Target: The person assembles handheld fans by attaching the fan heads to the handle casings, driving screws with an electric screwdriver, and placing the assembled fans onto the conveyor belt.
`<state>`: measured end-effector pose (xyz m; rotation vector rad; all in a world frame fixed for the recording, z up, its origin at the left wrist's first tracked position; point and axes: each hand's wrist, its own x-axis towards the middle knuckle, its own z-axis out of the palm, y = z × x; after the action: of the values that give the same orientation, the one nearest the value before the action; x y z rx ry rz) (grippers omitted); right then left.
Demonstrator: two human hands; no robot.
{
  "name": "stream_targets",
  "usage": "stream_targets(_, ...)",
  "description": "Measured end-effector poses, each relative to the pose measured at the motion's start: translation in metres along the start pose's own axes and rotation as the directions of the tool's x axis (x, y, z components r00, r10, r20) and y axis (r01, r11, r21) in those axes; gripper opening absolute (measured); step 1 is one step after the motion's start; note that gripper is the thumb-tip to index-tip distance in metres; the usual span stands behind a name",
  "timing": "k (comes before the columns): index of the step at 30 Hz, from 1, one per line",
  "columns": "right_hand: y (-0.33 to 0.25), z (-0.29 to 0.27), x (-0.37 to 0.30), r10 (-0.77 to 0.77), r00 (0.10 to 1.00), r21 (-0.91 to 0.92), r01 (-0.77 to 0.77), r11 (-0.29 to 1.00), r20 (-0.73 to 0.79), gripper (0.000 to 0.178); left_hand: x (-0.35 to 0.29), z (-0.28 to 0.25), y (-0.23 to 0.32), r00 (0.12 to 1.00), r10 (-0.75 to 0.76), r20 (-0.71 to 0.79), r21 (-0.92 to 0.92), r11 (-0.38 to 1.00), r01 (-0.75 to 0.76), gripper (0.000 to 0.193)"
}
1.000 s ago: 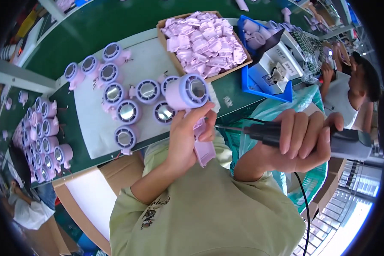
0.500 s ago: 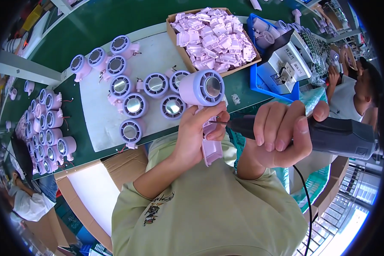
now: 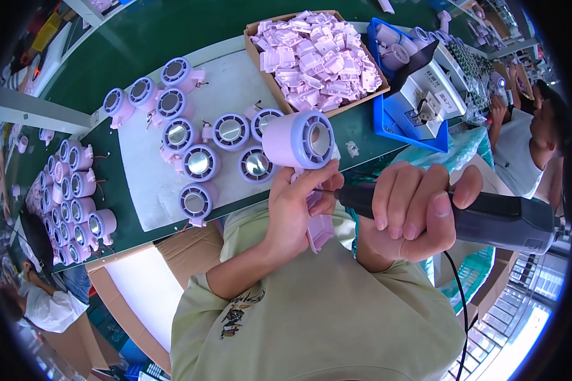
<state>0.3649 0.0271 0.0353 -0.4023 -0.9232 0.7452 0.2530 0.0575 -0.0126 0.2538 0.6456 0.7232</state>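
My left hand [image 3: 297, 206] grips the handle of a lilac hand-held fan [image 3: 302, 143], its round grille head pointing up and away from me. My right hand [image 3: 413, 213] is wrapped around a black electric screwdriver [image 3: 489, 219]. The screwdriver's tip touches the fan's handle just beside my left fingers. A black cord hangs from the tool down across my pale green shirt.
Several lilac fan heads [image 3: 197, 162] lie on a white mat [image 3: 146, 184] on the green table. More stand in rows at the left [image 3: 70, 197]. A cardboard box of lilac plastic parts [image 3: 318, 57] and a blue tray [image 3: 413, 130] sit behind. Other people work at right [image 3: 527, 146] and lower left [image 3: 41, 298].
Both hands have drawn closer to me, and the screwdriver's tip has come up against the fan's handle. The fan's head has tipped slightly to the right.
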Motion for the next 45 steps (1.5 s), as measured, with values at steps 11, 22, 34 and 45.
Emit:
stream_targets(11,-0.035,0.000,0.018,-0.282,0.958,0.150,0.286,0.946,-0.050,0.028,-0.024,0.006,0.041,0.976,0.000,0.217,0.526,0.842,-0.117,0.026)
stream_targets(22,-0.067,-0.072,-0.013,0.016,0.906,-0.371,-0.190,0.909,-0.424,0.039,0.092,0.002,0.284,0.992,0.007,-0.125,0.976,-0.178,0.124,0.023)
stream_targets(34,-0.066,-0.068,-0.009,-0.109,0.842,-0.599,-0.279,0.751,-0.529,0.035,0.321,-0.047,0.255,0.765,0.482,0.428,0.880,-0.417,-0.230,0.059)
stream_targets(45,-0.042,-0.081,0.007,-0.069,0.895,-0.613,-0.245,0.751,-0.442,0.033,0.137,-0.072,0.328,0.837,0.376,0.398,0.853,-0.487,-0.187,0.046)
